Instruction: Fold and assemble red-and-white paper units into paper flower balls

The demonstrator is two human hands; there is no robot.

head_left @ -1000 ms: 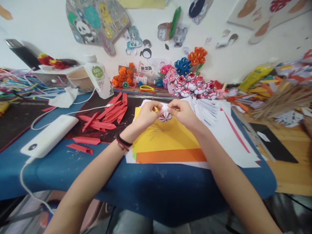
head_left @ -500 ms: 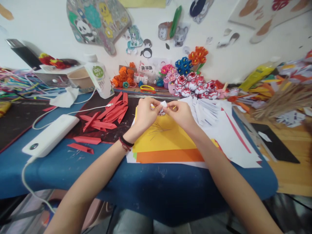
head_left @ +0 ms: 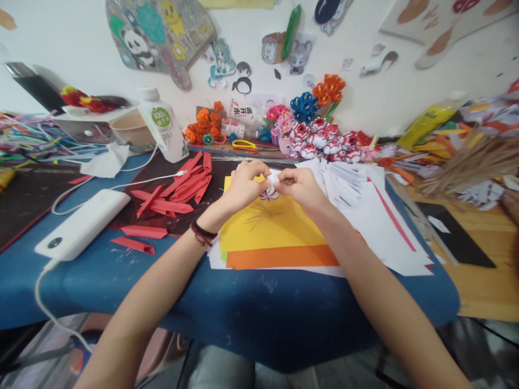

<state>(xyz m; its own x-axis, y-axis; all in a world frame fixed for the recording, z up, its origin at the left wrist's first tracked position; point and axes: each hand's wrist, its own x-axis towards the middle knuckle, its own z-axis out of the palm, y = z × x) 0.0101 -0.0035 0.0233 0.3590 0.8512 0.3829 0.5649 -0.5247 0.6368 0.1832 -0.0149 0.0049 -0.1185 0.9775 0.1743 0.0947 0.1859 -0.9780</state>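
Charger (head_left: 81,222) far left on table (head_left: 162,281) | red strips (head_left: 174,192) | left hand (head_left: 243,186) pinching paper flower (head_left: 271,186) | flower between both hands' fingers above yellow sheet (head_left: 275,229) | right hand (head_left: 300,186) pinching its other side | white sheets (head_left: 377,227)

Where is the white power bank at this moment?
In the head view, the white power bank lies on the blue table at the left, beyond the person's left forearm, beside the folded red paper strips.

Bare forearms, black and red wristbands (head_left: 201,233) on left
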